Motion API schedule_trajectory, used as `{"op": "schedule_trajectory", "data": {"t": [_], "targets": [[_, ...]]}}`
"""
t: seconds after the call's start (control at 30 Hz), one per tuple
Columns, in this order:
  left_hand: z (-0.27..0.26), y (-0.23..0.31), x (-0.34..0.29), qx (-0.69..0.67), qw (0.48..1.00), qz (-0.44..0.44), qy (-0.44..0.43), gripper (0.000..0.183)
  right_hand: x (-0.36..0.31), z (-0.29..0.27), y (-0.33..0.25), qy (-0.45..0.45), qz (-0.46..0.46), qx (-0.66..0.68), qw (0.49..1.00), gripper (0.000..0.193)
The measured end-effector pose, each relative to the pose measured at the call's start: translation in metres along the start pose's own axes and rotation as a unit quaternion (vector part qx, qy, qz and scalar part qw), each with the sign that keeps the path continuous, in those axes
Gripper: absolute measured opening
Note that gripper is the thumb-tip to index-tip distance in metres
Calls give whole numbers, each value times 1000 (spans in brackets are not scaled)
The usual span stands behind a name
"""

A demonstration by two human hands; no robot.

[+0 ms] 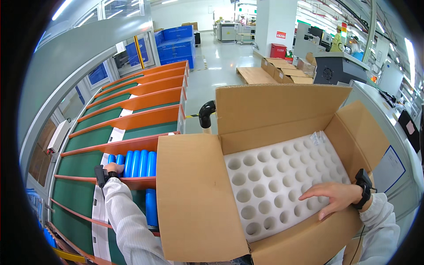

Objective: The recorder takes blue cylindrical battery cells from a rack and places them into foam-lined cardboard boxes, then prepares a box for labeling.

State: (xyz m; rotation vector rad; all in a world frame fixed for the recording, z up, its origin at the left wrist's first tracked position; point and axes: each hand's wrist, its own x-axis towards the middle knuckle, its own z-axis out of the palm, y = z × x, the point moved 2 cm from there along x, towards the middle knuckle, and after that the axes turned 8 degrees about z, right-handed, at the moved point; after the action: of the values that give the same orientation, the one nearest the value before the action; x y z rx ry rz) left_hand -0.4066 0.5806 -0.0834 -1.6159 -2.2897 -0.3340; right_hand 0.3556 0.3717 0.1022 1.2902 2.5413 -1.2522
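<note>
At the left of the head view, between orange dividers [137, 143], the left hand [114, 168] reaches onto a row of blue cylinders [142, 164]; whether its hidden fingertips grip one, I cannot tell. Inside the open cardboard box [194, 190], the right hand [334, 194], thumb and fingers apart, is over a white foam tray [259, 217] with round holes.
</note>
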Motion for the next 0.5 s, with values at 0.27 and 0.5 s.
{"op": "schedule_trajectory", "data": {"t": [0.27, 0.5], "targets": [[-75, -22, -8, -364, 902, -232, 24, 75, 4, -6, -9, 35, -23, -9, 999, 53], [-325, 154, -94, -801, 593, 87, -8, 43, 34, -53, -55, 94, -78, 250, 960, 48]]}}
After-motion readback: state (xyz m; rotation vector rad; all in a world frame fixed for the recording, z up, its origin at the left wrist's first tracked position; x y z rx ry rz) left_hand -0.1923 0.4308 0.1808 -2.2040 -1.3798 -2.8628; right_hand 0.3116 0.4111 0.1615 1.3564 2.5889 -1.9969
